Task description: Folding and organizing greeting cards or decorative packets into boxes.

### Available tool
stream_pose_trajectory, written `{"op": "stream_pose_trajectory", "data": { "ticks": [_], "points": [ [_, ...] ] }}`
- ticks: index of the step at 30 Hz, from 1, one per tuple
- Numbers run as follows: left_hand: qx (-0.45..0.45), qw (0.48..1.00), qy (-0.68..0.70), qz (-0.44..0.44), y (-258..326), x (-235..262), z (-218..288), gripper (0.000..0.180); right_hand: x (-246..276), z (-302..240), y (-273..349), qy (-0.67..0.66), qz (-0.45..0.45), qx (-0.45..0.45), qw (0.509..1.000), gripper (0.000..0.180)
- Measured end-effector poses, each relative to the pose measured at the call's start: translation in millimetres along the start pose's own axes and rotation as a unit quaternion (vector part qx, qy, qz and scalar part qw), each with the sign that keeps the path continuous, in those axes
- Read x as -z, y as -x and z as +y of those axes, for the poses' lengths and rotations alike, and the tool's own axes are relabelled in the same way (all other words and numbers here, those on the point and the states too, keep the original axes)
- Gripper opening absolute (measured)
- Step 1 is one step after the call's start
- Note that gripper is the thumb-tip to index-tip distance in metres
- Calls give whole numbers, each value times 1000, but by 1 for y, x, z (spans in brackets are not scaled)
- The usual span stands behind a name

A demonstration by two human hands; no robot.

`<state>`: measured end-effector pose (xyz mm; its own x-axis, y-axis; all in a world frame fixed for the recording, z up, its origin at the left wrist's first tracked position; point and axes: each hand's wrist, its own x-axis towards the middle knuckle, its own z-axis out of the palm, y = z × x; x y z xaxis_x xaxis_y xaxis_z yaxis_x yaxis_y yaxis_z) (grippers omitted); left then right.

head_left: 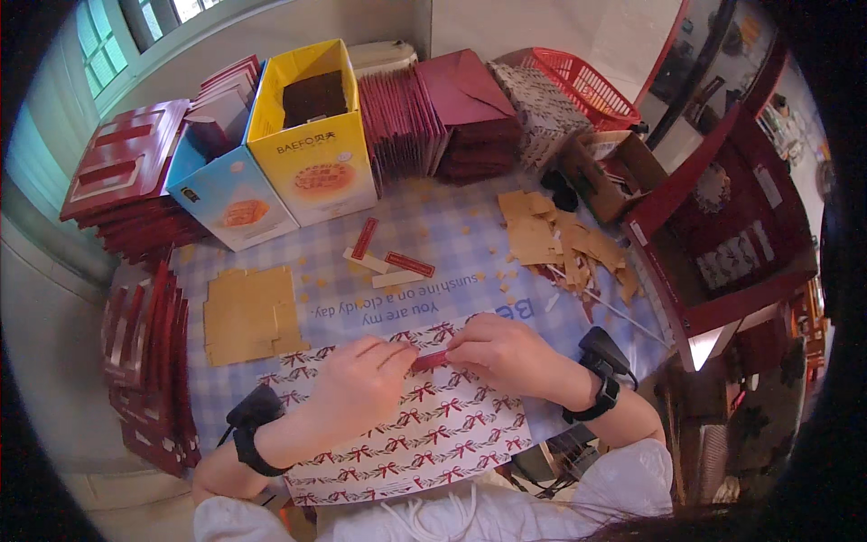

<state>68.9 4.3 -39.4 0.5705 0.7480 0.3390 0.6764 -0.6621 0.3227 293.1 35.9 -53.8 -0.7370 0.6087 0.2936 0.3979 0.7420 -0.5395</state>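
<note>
a white top (542,519) clothes the body, with pale cord drawstrings (438,517) at the front and loose white sleeves (632,477) that leave the forearms bare. the left hand (366,372) and right hand (501,354) are bare too. a black left strap (251,452) and black right strap (596,404), the latter with a squarish buckle, each bear a dark, blocky module (256,406).

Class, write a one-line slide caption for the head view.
The left hand and right hand hold a small red strip over bow-patterned paper, a blue-checked tablecloth beneath.
</note>
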Motion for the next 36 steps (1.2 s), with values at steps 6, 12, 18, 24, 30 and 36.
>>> {"op": "stream_pose_trajectory", "data": {
  "ticks": [6,12,18,24,30,36],
  "points": [
    [-35,998,-57,-22,2,0,-4,27,0,-1,-1,6,7,2,1000,15],
    [-36,994,-74,-67,0,4,2,33,0,-2,-1,0,-2,-2,1000,13],
    [-39,994,-77,-68,-1,3,3,33,1,-1,0,-4,-3,-4,1000,14],
    [-19,997,-73,-26,0,-4,3,24,-1,-1,0,-4,2,0,1000,16],
    [-57,996,-62,7,-1,-12,1,19,-1,-4,-2,11,21,-9,1000,13],
    [-75,992,-96,-16,-1,-11,1,17,-3,-2,-2,40,41,21,998,16]
  ]
}}
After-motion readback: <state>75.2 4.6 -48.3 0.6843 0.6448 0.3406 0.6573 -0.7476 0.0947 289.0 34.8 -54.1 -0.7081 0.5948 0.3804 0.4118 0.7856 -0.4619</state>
